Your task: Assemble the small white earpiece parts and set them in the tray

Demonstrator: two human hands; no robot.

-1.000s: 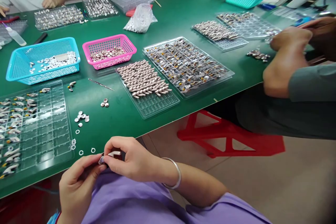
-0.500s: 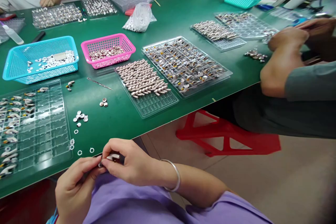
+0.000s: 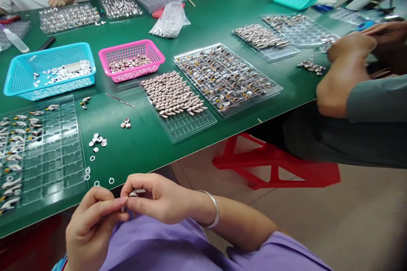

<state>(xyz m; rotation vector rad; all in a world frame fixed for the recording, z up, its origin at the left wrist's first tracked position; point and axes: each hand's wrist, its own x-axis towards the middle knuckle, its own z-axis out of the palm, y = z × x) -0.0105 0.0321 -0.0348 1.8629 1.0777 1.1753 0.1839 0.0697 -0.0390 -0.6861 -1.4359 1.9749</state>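
Observation:
My right hand is closed in a pinch on a small beige curved part, held just below the green table's near edge over my lap. My left hand is closed too, its fingertips pressed against the end of the same part. Small white rings lie on the table just above my hands, beside a clear compartment tray that holds several finished parts along its left side.
A blue basket, a pink basket, thin tweezers and trays of beige parts and mixed parts lie further back. A co-worker's arms work at the right. A red stool stands under the table.
My hands have sunk slightly lower and the left fingers have closed further onto the part's end. The view shifted a little.

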